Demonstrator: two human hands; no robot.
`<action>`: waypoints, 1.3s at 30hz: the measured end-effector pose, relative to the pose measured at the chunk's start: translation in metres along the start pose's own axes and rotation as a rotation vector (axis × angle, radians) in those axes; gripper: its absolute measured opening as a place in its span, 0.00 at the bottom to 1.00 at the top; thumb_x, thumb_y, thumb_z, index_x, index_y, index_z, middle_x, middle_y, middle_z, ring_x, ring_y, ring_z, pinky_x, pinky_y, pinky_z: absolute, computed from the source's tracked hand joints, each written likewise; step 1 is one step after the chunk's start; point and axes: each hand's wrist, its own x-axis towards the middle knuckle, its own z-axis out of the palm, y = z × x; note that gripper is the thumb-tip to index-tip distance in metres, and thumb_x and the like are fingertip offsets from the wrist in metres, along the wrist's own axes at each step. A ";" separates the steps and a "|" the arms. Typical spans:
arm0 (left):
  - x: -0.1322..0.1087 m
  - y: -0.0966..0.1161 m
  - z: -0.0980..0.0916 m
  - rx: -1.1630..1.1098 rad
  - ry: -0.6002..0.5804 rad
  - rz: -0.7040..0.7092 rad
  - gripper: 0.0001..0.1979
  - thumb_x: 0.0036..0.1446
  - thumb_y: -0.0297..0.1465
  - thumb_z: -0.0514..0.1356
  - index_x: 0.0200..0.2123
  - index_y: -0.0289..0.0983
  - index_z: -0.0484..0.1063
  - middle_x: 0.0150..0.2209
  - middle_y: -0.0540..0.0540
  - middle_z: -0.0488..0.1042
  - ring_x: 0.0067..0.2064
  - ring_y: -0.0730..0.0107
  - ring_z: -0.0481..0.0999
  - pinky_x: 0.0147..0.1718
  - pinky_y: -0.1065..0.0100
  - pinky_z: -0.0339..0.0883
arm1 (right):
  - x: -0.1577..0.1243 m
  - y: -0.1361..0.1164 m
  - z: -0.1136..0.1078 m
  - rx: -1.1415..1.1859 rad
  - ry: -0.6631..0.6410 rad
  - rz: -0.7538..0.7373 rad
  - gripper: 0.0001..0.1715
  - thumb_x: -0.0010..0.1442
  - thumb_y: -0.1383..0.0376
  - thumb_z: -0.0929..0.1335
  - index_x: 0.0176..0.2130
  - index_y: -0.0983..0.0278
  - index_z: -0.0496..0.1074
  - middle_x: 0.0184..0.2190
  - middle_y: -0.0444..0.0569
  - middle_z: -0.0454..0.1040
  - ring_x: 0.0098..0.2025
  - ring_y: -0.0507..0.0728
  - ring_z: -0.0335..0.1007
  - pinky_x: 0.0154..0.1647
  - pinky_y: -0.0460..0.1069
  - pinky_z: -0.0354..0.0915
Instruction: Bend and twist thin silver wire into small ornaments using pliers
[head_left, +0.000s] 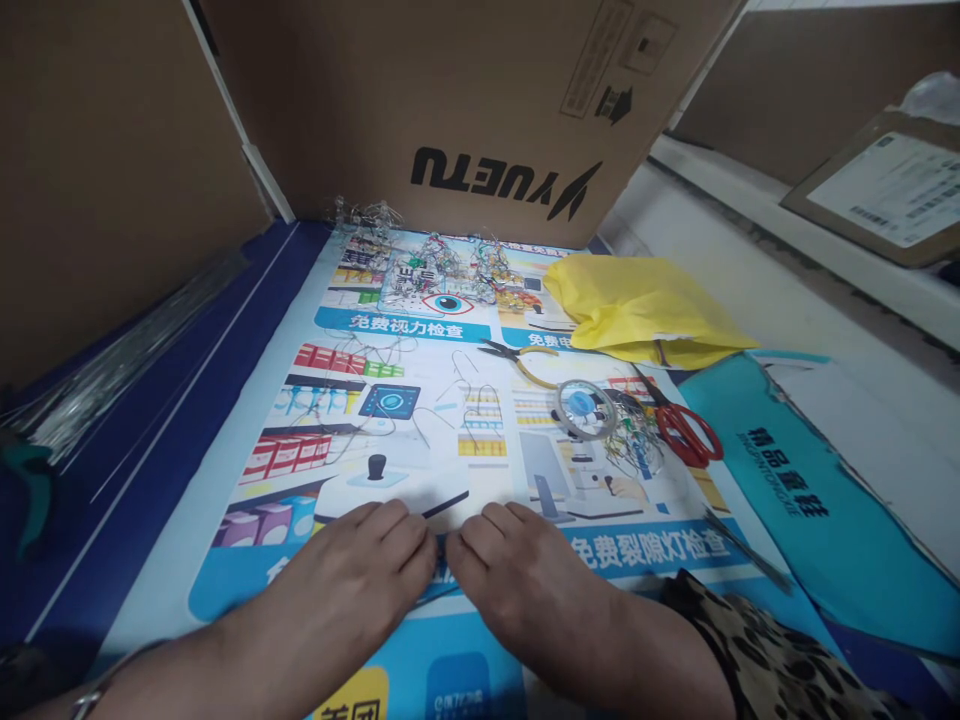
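Note:
My left hand (pixel 367 560) and my right hand (pixel 517 570) meet low in the middle of the view, knuckles up, fingers curled in. Between the fingertips is a small dark spot, and a thin dark strand (pixel 439 597) shows just below them. What the fingers pinch is mostly hidden, so I cannot make it out. Beyond the hands, several loose bent wires (pixel 375 425) lie on the printed sheet (pixel 420 640). A pair of pliers with yellow handles (pixel 534 372) lies beside a clear spool (pixel 585 410). Red-handled scissors (pixel 686 425) rest to the right of a small wire tangle (pixel 634 440).
A large cardboard box (pixel 450 90) stands at the back, with a heap of tangled wire (pixel 442 265) before it. At the right are a yellow bag (pixel 645 305), a teal bag (pixel 847 530) and tweezers (pixel 750 552). A bundle of straight wires (pixel 127 350) lies left.

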 end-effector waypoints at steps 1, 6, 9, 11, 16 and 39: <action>0.000 0.000 -0.001 0.005 0.003 0.005 0.13 0.51 0.18 0.56 0.40 0.35 0.69 0.37 0.45 0.72 0.37 0.59 0.71 0.35 0.58 0.70 | 0.000 0.000 -0.001 -0.001 0.001 0.004 0.05 0.55 0.71 0.65 0.36 0.67 0.64 0.31 0.48 0.66 0.31 0.56 0.57 0.30 0.52 0.54; 0.000 -0.001 -0.005 0.085 0.008 0.021 0.13 0.50 0.18 0.55 0.39 0.35 0.70 0.37 0.43 0.73 0.37 0.59 0.71 0.33 0.58 0.70 | 0.004 0.001 -0.005 -0.018 0.007 -0.015 0.05 0.54 0.71 0.65 0.35 0.67 0.64 0.31 0.49 0.67 0.31 0.56 0.57 0.29 0.52 0.54; 0.000 -0.001 -0.007 0.136 0.040 0.021 0.13 0.50 0.18 0.55 0.39 0.34 0.71 0.37 0.43 0.74 0.36 0.60 0.72 0.32 0.59 0.71 | 0.006 -0.001 -0.005 -0.042 0.030 -0.004 0.06 0.54 0.72 0.65 0.36 0.67 0.65 0.31 0.50 0.67 0.31 0.56 0.57 0.29 0.52 0.55; 0.001 -0.001 -0.007 0.155 0.060 0.009 0.14 0.50 0.17 0.55 0.39 0.35 0.71 0.37 0.43 0.74 0.36 0.60 0.72 0.31 0.60 0.71 | 0.007 -0.001 -0.005 -0.053 0.031 0.004 0.06 0.54 0.72 0.64 0.36 0.68 0.66 0.31 0.50 0.67 0.30 0.56 0.57 0.28 0.52 0.55; 0.001 -0.002 -0.007 0.135 0.090 -0.029 0.14 0.50 0.17 0.56 0.39 0.35 0.71 0.36 0.45 0.74 0.36 0.61 0.72 0.34 0.59 0.71 | 0.009 -0.002 -0.003 -0.077 0.042 0.026 0.07 0.52 0.73 0.64 0.36 0.68 0.66 0.31 0.51 0.67 0.31 0.57 0.58 0.27 0.52 0.56; 0.013 -0.009 -0.017 0.167 -0.034 -0.140 0.09 0.51 0.19 0.56 0.35 0.35 0.72 0.34 0.44 0.73 0.36 0.58 0.72 0.34 0.58 0.70 | 0.030 -0.001 -0.003 -0.183 0.118 0.108 0.07 0.53 0.75 0.62 0.33 0.70 0.67 0.28 0.54 0.67 0.29 0.59 0.61 0.20 0.50 0.55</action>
